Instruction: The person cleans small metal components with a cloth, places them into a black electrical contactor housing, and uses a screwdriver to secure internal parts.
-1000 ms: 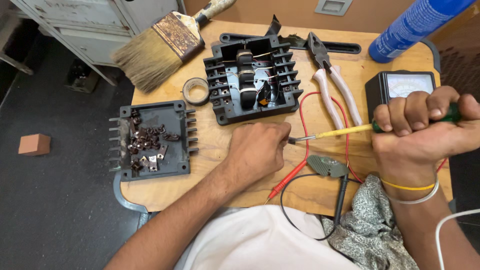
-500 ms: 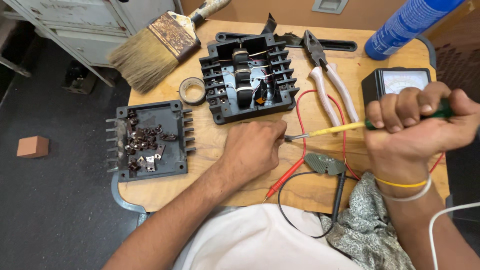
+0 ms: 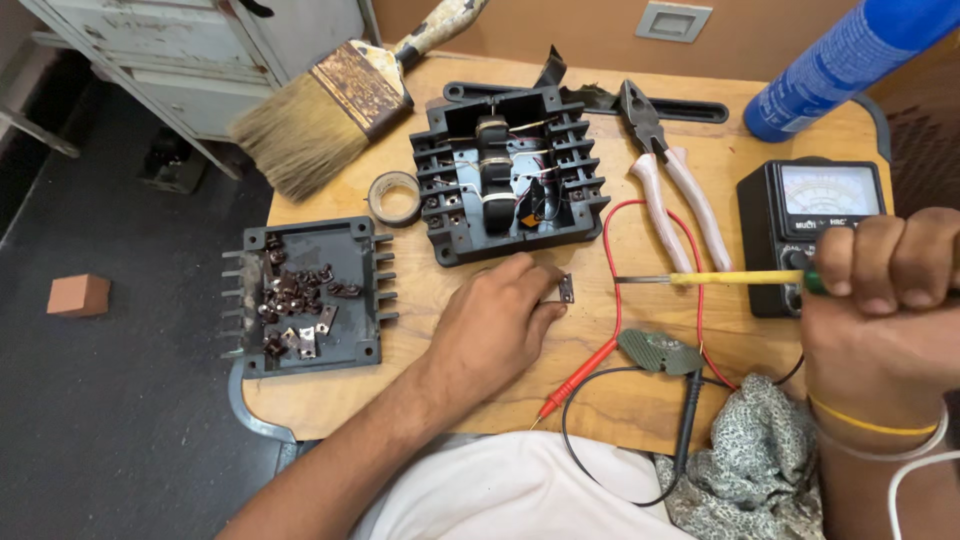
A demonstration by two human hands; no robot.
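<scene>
My left hand [image 3: 492,325] rests on the wooden table [image 3: 400,390], its fingertips pinching a small metal terminal piece [image 3: 566,289]. My right hand [image 3: 885,300] grips a screwdriver [image 3: 715,279] with a yellow shaft and green handle, held level, tip pointing left toward the piece but apart from it. Just beyond my left hand sits an open black terminal box [image 3: 508,175] with wiring inside. A black lid [image 3: 308,296] holding several small brown metal parts lies at the left.
An analogue multimeter [image 3: 800,215] stands at the right, with red [image 3: 580,375] and black [image 3: 690,415] probes near the front edge. Pliers [image 3: 668,180], a tape roll [image 3: 392,197], a wide paintbrush [image 3: 325,110], a blue can [image 3: 835,65] and a patterned cloth [image 3: 760,470] lie around.
The screwdriver tip has drawn back to the right, away from the metal piece under my left fingers. My right hand has shifted right and lower.
</scene>
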